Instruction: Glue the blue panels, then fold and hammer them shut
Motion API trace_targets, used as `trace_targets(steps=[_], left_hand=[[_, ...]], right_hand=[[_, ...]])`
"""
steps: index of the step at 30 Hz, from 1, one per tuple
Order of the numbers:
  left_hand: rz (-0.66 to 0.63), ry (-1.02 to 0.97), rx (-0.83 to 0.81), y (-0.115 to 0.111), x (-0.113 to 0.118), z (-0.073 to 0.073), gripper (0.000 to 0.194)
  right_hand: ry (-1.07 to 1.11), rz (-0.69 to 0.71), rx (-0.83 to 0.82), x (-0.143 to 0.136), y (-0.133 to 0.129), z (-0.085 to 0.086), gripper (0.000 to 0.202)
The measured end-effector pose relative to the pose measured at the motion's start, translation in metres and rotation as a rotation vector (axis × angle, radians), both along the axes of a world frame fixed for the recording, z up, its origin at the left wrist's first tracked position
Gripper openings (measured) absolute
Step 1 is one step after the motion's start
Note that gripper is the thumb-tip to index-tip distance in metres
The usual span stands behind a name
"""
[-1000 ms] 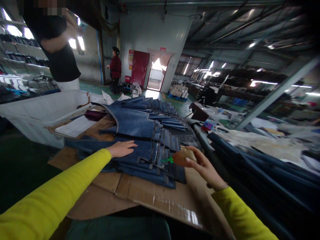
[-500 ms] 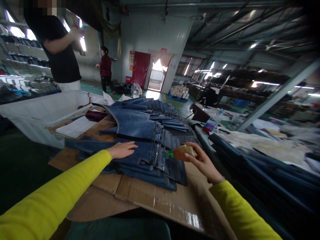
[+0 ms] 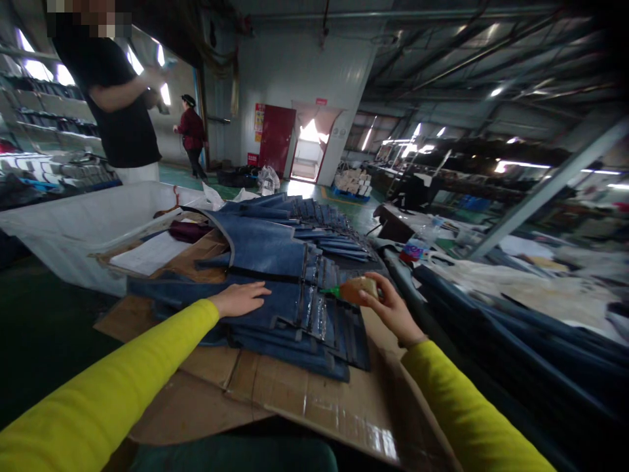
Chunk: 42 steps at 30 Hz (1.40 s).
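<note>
My left hand [image 3: 242,299] lies flat on the topmost of a stack of blue sheet pieces [image 3: 265,246], its fingers stretched out. The pieces look like leather or coated fabric, with dark edges, and are fanned so that their right edges show as steps. Wet, shiny streaks, apparently glue, mark these edges [image 3: 314,308]. My right hand [image 3: 393,308] is wrapped around a squeeze bottle [image 3: 354,290] with amber contents, tipped on its side. Its green nozzle [image 3: 331,290] points left, over the stepped edges; whether it touches them I cannot tell.
Under the pieces lies cardboard [image 3: 314,393]. A white bin [image 3: 93,223] stands at the left, and a person in a black shirt [image 3: 118,98] beyond it. Another person in dark red [image 3: 191,128] is farther back. A drink bottle [image 3: 415,246] and dark blue material [image 3: 511,321] are at the right.
My right hand and the squeeze bottle have moved slightly up, away from me along the stepped edges. My left hand stays in place. The person in dark red has shifted left.
</note>
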<state>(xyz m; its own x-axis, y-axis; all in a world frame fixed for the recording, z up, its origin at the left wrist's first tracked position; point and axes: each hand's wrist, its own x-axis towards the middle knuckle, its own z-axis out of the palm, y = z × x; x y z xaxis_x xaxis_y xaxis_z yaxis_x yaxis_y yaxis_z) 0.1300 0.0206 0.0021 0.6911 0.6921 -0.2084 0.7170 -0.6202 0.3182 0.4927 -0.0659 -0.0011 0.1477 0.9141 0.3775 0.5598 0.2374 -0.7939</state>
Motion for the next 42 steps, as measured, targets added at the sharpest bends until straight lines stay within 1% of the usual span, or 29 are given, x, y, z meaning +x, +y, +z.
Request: trace_targets(steps=[4, 9, 13, 17, 21, 25, 28, 30, 32, 35, 36, 38, 40, 42], left_hand=[[-0.006, -0.007, 0.000, 0.000, 0.000, 0.000, 0.047], [0.000, -0.006, 0.002, -0.001, -0.001, 0.002, 0.046], [0.001, -0.017, 0.010, 0.000, -0.001, -0.001, 0.045], [0.013, -0.023, 0.004, 0.001, -0.001, -0.003, 0.045], [0.021, -0.015, -0.017, -0.001, -0.001, 0.000, 0.046], [0.025, -0.022, -0.021, -0.003, 0.000, 0.004, 0.046], [0.027, -0.026, -0.018, -0.002, 0.000, 0.004, 0.046], [0.026, -0.027, -0.016, -0.002, -0.001, 0.002, 0.046], [0.024, -0.029, -0.011, -0.001, -0.001, 0.001, 0.046], [0.019, -0.029, -0.002, -0.001, -0.001, 0.000, 0.046], [0.018, -0.027, 0.000, -0.001, -0.001, 0.000, 0.046], [0.017, -0.021, -0.001, -0.001, -0.001, 0.000, 0.046], [0.019, -0.014, -0.005, -0.002, 0.000, 0.001, 0.046], [0.022, -0.012, -0.007, -0.002, 0.000, 0.001, 0.046]], right_hand=[[-0.057, -0.001, 0.046, 0.006, 0.017, -0.004, 0.049], [-0.125, -0.021, 0.111, 0.017, 0.045, -0.013, 0.050], [-0.168, -0.048, 0.152, 0.023, 0.062, -0.017, 0.050], [-0.235, -0.069, 0.224, 0.025, 0.077, -0.017, 0.049], [-0.298, -0.088, 0.284, 0.027, 0.091, -0.015, 0.048], [-0.310, -0.117, 0.310, 0.028, 0.102, -0.010, 0.048], [-0.315, -0.126, 0.312, 0.029, 0.104, -0.008, 0.049], [-0.299, -0.115, 0.292, 0.029, 0.099, -0.007, 0.049], [-0.243, -0.088, 0.226, 0.030, 0.089, -0.005, 0.050], [-0.103, -0.052, 0.069, 0.032, 0.073, -0.001, 0.050], [-0.061, -0.060, 0.040, 0.034, 0.069, 0.000, 0.050], [-0.008, -0.115, 0.047, 0.038, 0.066, 0.002, 0.052], [0.000, -0.192, 0.083, 0.045, 0.067, 0.004, 0.054], [-0.007, -0.238, 0.088, 0.050, 0.071, 0.004, 0.056]])
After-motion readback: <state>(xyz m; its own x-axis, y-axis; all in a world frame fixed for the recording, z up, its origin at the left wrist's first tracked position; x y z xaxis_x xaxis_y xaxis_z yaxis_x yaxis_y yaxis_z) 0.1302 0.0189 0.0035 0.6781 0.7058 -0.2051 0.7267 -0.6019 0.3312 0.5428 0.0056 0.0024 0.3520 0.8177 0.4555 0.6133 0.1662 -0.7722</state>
